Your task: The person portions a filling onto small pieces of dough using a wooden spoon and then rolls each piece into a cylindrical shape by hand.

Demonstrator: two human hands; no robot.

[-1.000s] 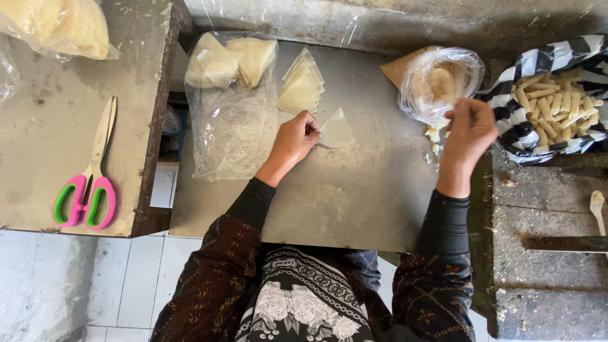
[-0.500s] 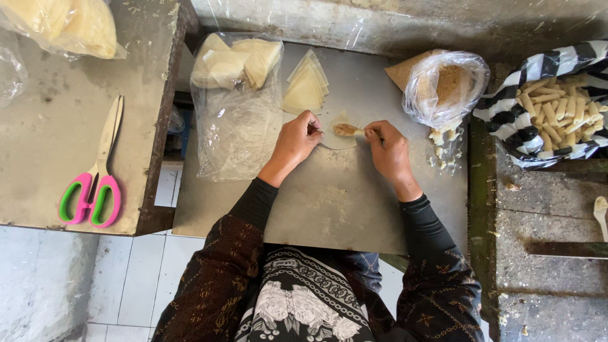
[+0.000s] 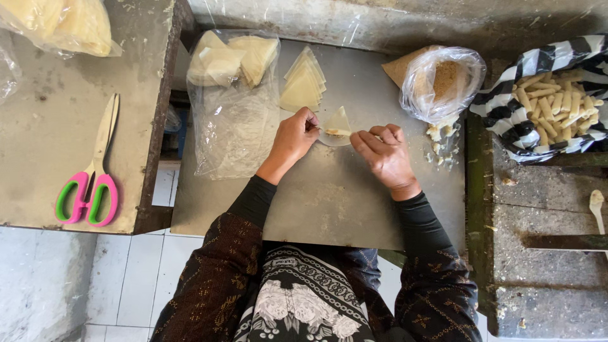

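Left hand: my fingertips pinch the left edge of the wrapper, so this hand is grasping it against the table.
Right hand: my fingers are curled just right of the wrapper, tips at its lower right edge; I cannot tell whether they actually grip it or only touch it.
Wrapper: a pale triangular sheet lying flat between my two hands, point away from me, with a small strip of filling across its near edge.
Stack: more triangular wrappers fanned out just beyond my left hand, not touching it.
Bag: clear plastic with folded pale sheets in its far end, lying left of my left hand.
Filling bag: an open clear bag with brownish crumbs, beyond my right hand, a few pale bits scattered below it.
Rolls: finished pale sticks heaped in a black-and-white striped bag, far right of my right hand.
Scissors: pink and green handles, on the side table well left of my left hand.
Spoon: at the far right edge, well apart from my right hand.
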